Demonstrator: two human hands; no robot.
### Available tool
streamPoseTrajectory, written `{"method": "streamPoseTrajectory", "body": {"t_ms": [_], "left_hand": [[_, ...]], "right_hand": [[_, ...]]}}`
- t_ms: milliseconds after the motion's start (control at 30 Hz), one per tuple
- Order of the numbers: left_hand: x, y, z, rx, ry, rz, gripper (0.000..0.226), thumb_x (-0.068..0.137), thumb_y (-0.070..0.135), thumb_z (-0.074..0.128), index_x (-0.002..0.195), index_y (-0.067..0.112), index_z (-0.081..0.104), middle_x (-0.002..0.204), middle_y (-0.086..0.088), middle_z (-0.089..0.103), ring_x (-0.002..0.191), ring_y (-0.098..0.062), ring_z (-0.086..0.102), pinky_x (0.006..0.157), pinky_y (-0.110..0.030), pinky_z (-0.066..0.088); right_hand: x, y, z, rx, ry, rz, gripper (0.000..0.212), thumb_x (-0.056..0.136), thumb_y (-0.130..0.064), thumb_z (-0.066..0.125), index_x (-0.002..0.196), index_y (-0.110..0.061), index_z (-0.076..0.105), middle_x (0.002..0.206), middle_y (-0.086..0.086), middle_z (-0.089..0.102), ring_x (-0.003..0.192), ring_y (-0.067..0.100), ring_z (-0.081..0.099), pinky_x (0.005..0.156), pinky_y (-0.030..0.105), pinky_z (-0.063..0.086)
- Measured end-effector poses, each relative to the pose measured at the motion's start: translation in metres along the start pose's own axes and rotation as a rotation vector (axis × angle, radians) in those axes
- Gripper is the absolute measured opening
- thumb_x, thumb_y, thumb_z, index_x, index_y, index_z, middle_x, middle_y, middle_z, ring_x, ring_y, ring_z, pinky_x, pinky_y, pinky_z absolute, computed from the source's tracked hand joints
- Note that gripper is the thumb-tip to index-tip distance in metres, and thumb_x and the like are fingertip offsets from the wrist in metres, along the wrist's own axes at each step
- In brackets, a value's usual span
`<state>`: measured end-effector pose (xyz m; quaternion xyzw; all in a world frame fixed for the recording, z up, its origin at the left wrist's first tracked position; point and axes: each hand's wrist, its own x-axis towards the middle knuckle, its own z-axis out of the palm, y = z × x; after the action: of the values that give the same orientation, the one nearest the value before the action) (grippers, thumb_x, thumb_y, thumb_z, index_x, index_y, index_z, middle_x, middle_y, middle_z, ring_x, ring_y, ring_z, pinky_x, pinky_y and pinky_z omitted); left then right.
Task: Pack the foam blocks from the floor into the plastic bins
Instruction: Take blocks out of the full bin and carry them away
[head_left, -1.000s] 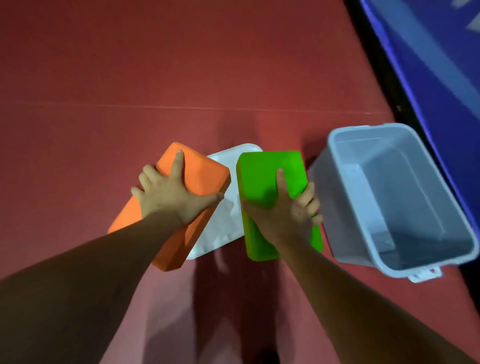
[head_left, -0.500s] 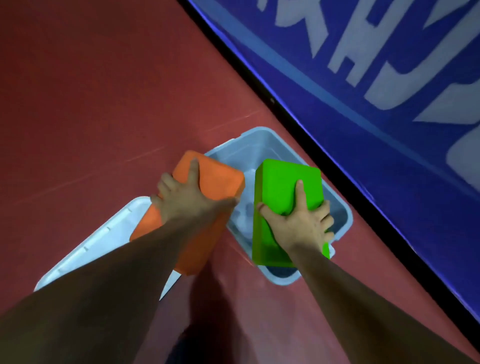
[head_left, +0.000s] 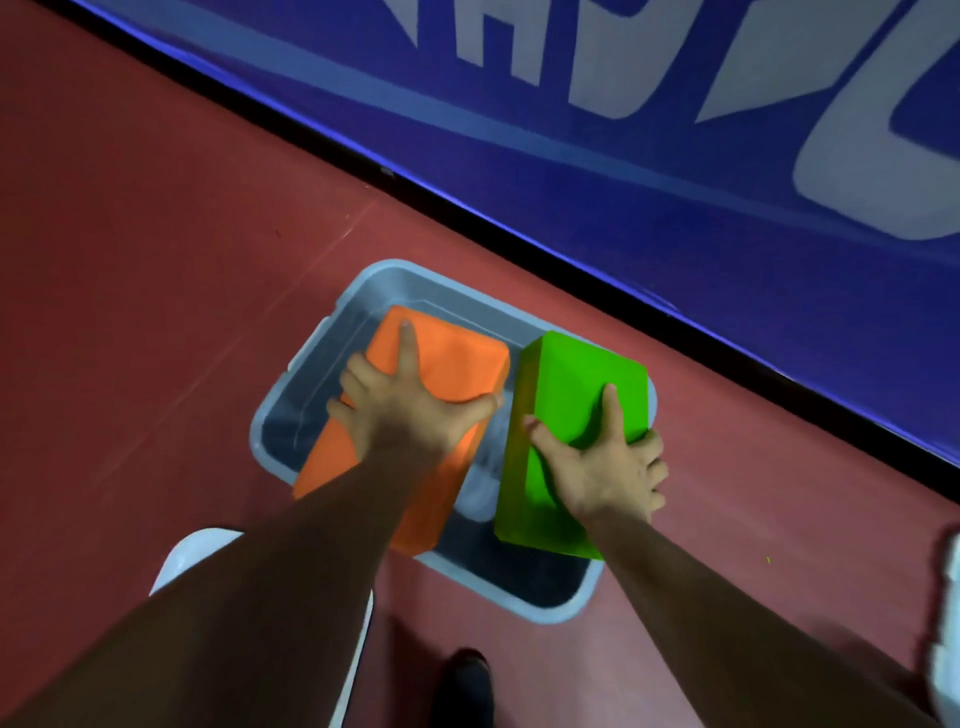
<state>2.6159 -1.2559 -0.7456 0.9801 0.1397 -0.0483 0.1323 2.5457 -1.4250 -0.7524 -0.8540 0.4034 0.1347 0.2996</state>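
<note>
The grey plastic bin (head_left: 332, 332) sits on the red floor (head_left: 130, 270), its long axis running from near the blue banner (head_left: 675, 171) back toward the person, and both blocks are held directly over its opening with their long axes roughly along the bin's own. The orange foam block (head_left: 457, 358) hangs over the bin's left half, its near end overhanging the near rim; the left hand (head_left: 410, 410) is spread across its top and clamped on it. The green foam block (head_left: 571, 384) is over the bin's right half, just beside the orange one, gripped from above by the right hand (head_left: 608, 467). Both blocks look smooth, thick and round-edged. The drop seems to need only a straight lowering.
</note>
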Motion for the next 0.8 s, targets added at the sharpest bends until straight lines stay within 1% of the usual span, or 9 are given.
{"method": "streamPoseTrajectory", "body": {"t_ms": [100, 200, 267, 367, 433, 533, 600, 667, 800], "left_hand": [[0.016, 0.004, 0.003, 0.029, -0.082, 0.017, 0.133, 0.046, 0.104, 0.043, 0.158, 0.039, 0.011, 0.148, -0.021, 0.028, 0.136, -0.040, 0.030, 0.108, -0.060, 0.026], [0.024, 0.004, 0.006, 0.023, -0.067, 0.034, 0.117, 0.061, 0.100, 0.041, 0.158, 0.039, 0.018, 0.156, -0.021, 0.023, 0.143, -0.039, 0.024, 0.110, -0.062, 0.024], [0.022, 0.000, 0.012, 0.021, -0.025, 0.057, 0.108, 0.068, 0.096, 0.041, 0.156, 0.036, 0.028, 0.152, -0.022, 0.030, 0.140, -0.038, 0.029, 0.109, -0.058, 0.027], [0.012, -0.011, 0.016, -0.011, 0.123, 0.138, 0.098, 0.073, 0.090, 0.046, 0.149, 0.028, 0.047, 0.136, -0.023, 0.048, 0.123, -0.040, 0.046, 0.098, -0.052, 0.038], [0.004, -0.020, 0.015, -0.052, 0.166, 0.147, 0.094, 0.075, 0.086, 0.050, 0.145, 0.023, 0.052, 0.129, -0.022, 0.053, 0.114, -0.041, 0.052, 0.094, -0.051, 0.040], [-0.008, -0.030, 0.010, -0.060, 0.145, 0.120, 0.092, 0.076, 0.084, 0.046, 0.143, 0.021, 0.053, 0.126, -0.017, 0.055, 0.110, -0.039, 0.054, 0.093, -0.049, 0.042], [-0.019, -0.038, 0.005, -0.059, 0.111, 0.092, 0.091, 0.078, 0.084, 0.045, 0.145, 0.022, 0.050, 0.130, -0.013, 0.055, 0.116, -0.037, 0.053, 0.097, -0.049, 0.041], [-0.029, -0.050, -0.003, -0.056, 0.113, 0.065, 0.089, 0.079, 0.084, 0.045, 0.144, 0.024, 0.049, 0.134, -0.010, 0.056, 0.122, -0.035, 0.051, 0.102, -0.050, 0.038], [-0.061, -0.084, -0.031, -0.035, 0.162, 0.041, 0.090, 0.077, 0.087, 0.035, 0.141, 0.027, 0.053, 0.139, -0.008, 0.052, 0.133, -0.033, 0.042, 0.113, -0.053, 0.030]], "right_hand": [[0.005, -0.005, 0.004, 0.110, -0.018, 0.005, 0.118, 0.060, -0.095, 0.060, 0.156, -0.054, 0.005, 0.158, 0.016, 0.017, 0.145, 0.043, 0.023, 0.119, 0.057, 0.020], [0.006, -0.009, 0.009, 0.162, -0.019, -0.035, 0.115, 0.068, -0.090, 0.059, 0.159, -0.049, 0.004, 0.161, 0.017, 0.017, 0.149, 0.039, 0.018, 0.123, 0.053, 0.016], [0.005, -0.009, 0.012, 0.142, -0.005, -0.059, 0.105, 0.076, -0.085, 0.056, 0.160, -0.046, 0.007, 0.162, 0.017, 0.020, 0.151, 0.035, 0.016, 0.122, 0.051, 0.016], [0.000, -0.009, 0.013, 0.117, -0.014, -0.075, 0.091, 0.088, -0.076, 0.052, 0.161, -0.043, 0.010, 0.163, 0.016, 0.022, 0.152, 0.034, 0.017, 0.121, 0.048, 0.015], [-0.008, -0.007, 0.012, 0.114, -0.026, -0.101, 0.087, 0.091, -0.071, 0.052, 0.162, -0.042, 0.011, 0.163, 0.016, 0.022, 0.151, 0.033, 0.017, 0.121, 0.048, 0.015], [-0.021, 0.001, 0.013, 0.039, -0.063, -0.223, 0.086, 0.092, -0.069, 0.054, 0.161, -0.043, 0.010, 0.161, 0.016, 0.023, 0.149, 0.034, 0.020, 0.118, 0.050, 0.022], [-0.029, 0.006, 0.012, -0.038, -0.108, -0.320, 0.086, 0.091, -0.071, 0.052, 0.160, -0.045, 0.009, 0.161, 0.016, 0.022, 0.148, 0.035, 0.021, 0.118, 0.052, 0.026], [-0.036, 0.002, 0.011, -0.094, -0.137, -0.401, 0.085, 0.091, -0.072, 0.051, 0.160, -0.047, 0.009, 0.162, 0.016, 0.019, 0.149, 0.034, 0.019, 0.119, 0.052, 0.024], [-0.062, -0.005, 0.011, -0.163, -0.173, -0.558, 0.087, 0.090, -0.071, 0.053, 0.160, -0.046, 0.008, 0.163, 0.016, 0.020, 0.152, 0.035, 0.014, 0.123, 0.054, 0.016]]}}
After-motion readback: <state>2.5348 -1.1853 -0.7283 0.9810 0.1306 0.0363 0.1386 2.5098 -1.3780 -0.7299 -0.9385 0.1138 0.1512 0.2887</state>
